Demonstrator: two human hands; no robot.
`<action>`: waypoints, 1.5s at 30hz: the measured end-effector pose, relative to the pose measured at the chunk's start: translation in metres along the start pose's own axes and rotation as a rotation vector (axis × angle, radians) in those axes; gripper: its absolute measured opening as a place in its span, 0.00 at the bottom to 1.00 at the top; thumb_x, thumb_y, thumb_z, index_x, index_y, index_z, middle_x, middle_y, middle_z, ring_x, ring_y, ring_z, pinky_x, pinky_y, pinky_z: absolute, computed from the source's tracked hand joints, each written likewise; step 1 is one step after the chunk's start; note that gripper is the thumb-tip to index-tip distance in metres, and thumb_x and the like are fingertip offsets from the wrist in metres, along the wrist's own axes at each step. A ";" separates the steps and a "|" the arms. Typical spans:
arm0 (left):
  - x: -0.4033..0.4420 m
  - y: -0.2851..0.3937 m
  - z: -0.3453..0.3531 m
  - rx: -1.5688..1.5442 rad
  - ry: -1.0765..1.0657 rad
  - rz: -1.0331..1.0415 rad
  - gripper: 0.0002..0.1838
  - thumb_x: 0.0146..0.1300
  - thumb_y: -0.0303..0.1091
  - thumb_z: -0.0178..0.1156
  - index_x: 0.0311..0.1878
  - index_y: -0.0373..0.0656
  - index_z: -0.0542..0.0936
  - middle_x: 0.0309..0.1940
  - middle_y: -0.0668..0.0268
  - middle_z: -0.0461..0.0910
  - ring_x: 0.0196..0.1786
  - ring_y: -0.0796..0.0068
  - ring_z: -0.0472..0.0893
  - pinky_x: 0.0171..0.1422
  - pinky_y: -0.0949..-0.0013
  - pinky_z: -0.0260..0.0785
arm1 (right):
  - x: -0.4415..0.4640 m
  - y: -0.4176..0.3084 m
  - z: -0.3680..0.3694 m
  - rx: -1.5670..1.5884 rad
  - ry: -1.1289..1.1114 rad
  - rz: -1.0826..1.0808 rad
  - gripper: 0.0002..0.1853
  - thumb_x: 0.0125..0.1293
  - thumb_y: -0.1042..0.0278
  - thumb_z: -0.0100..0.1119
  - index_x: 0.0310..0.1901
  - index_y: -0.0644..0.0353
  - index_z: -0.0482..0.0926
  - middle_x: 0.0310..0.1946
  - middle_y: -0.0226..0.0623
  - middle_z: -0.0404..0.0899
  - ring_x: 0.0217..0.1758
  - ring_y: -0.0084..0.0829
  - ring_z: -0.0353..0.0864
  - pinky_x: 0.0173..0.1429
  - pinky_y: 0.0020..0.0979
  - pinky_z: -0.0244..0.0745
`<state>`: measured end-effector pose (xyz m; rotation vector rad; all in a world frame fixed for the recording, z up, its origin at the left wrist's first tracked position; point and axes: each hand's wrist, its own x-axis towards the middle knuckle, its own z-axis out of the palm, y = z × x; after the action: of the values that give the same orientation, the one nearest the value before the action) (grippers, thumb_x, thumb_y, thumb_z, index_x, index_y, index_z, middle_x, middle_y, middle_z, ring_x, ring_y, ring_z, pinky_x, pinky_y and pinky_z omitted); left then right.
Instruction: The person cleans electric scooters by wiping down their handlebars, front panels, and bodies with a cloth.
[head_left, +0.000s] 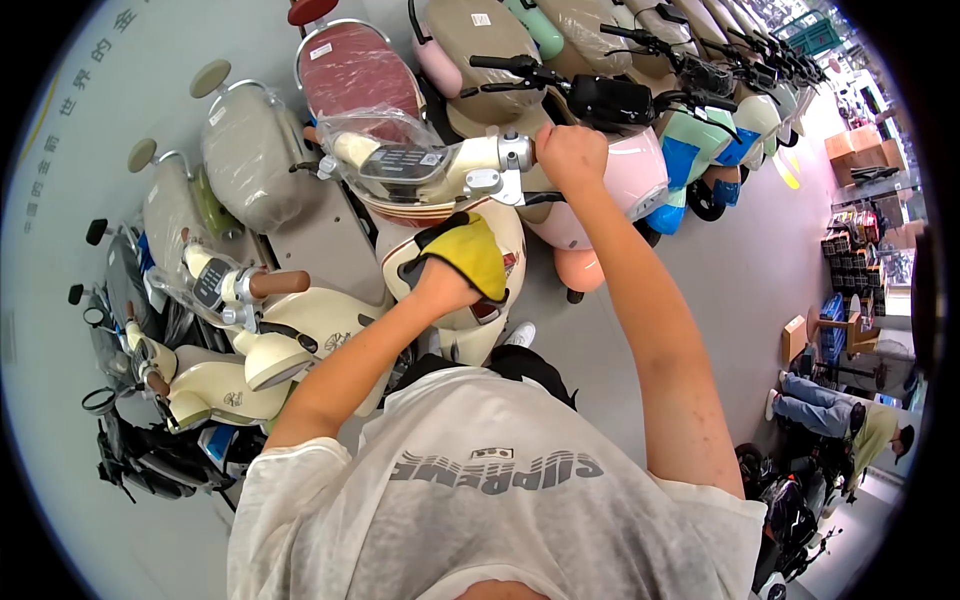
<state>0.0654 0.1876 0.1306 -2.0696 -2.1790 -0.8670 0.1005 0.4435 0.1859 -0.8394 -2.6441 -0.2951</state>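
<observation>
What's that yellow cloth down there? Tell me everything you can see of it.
The yellow cloth looks soft, like a thick fabric, with a dark edging and a dark patch at its upper left. It is bunched and creased rather than spread flat. The person's left hand is at it, the fingers hidden by the fabric. It lies against the cream front of a scooter, below the handlebar. Whether it is damp or dry, I cannot tell.

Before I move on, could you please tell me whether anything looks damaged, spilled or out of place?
Nothing stands out. The left hand holds a yellow cloth over the cream scooter, the right hand is on its handlebar, and the crumpled plastic around its dashboard looks like ordinary packaging.
</observation>
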 end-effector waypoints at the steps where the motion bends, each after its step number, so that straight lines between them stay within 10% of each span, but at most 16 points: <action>1: 0.003 -0.004 0.004 0.005 -0.107 -0.033 0.18 0.53 0.44 0.67 0.43 0.44 0.81 0.43 0.55 0.79 0.47 0.47 0.77 0.55 0.51 0.69 | -0.001 0.000 -0.001 0.000 -0.005 0.000 0.26 0.69 0.54 0.49 0.16 0.55 0.84 0.16 0.42 0.82 0.20 0.43 0.83 0.30 0.44 0.75; 12: 0.061 -0.024 0.029 -0.027 -0.775 -0.392 0.35 0.48 0.63 0.65 0.47 0.39 0.87 0.49 0.49 0.85 0.54 0.51 0.83 0.59 0.56 0.75 | 0.001 0.001 0.004 0.006 0.076 -0.003 0.25 0.69 0.54 0.50 0.17 0.56 0.84 0.17 0.43 0.82 0.21 0.44 0.84 0.32 0.45 0.77; 38: -0.111 -0.048 0.030 -0.220 -0.010 -0.576 0.26 0.66 0.41 0.61 0.66 0.43 0.75 0.67 0.47 0.71 0.72 0.43 0.64 0.79 0.51 0.51 | 0.004 -0.002 -0.003 -0.013 -0.050 0.045 0.27 0.71 0.52 0.48 0.20 0.59 0.86 0.21 0.48 0.83 0.26 0.47 0.85 0.37 0.44 0.78; 45: -0.102 -0.095 0.014 -0.082 -0.209 -0.830 0.26 0.65 0.53 0.60 0.55 0.42 0.82 0.51 0.51 0.83 0.56 0.49 0.80 0.61 0.56 0.71 | 0.005 0.001 0.003 0.008 0.000 0.034 0.26 0.69 0.53 0.49 0.20 0.60 0.85 0.19 0.49 0.82 0.24 0.48 0.85 0.35 0.45 0.78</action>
<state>-0.0047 0.1020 0.0449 -1.2658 -3.2220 -0.7808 0.0966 0.4475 0.1847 -0.8810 -2.6258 -0.2753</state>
